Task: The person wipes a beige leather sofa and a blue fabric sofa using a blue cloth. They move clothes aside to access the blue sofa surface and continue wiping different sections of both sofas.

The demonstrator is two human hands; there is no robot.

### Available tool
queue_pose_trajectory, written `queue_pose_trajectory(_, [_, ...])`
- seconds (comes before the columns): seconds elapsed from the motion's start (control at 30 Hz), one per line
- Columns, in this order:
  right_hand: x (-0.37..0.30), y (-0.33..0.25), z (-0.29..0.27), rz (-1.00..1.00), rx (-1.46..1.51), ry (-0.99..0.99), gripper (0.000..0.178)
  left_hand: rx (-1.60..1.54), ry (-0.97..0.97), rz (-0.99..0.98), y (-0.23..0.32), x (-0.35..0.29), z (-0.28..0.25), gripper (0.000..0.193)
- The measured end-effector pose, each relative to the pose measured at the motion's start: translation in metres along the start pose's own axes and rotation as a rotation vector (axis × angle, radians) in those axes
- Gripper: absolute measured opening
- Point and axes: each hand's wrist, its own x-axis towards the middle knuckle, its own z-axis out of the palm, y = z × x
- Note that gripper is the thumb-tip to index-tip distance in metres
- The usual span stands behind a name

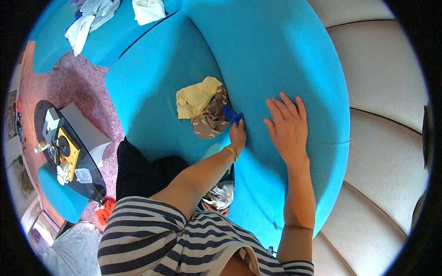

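My left hand (238, 137), with a yellow band at the wrist, pinches a small blue cloth (232, 115). That cloth lies at the right side of a little heap on the turquoise sofa seat (156, 87). In the heap are a folded yellow garment (197, 98) and a brown cloth with a white print (207, 128), partly crumpled. Fingers spread, my right hand (289, 129) rests against the turquoise backrest (322, 110), holding nothing.
Other clothes (96, 20) and a white cloth (148, 10) lie on the sofa's far section. To the left, a dark oval table (94, 177) carries a yellow turntable (67, 149), a white box and a clear container. Purple carpet (87, 87) surrounds it. Padded beige wall panels (382, 69) stand behind the backrest.
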Motion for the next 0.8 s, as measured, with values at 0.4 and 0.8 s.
queue_pose_trajectory(0.4, [0.005,0.003,-0.015,0.101,0.327,0.426,0.024,-0.022,-0.049,1.148,0.154,-0.104,0.028,0.038])
queue_pose_trajectory(0.8, [0.008,0.008,-0.027,0.061,0.284,0.612,0.026,0.298,0.096,1.659,0.232,-0.052,0.041,0.044])
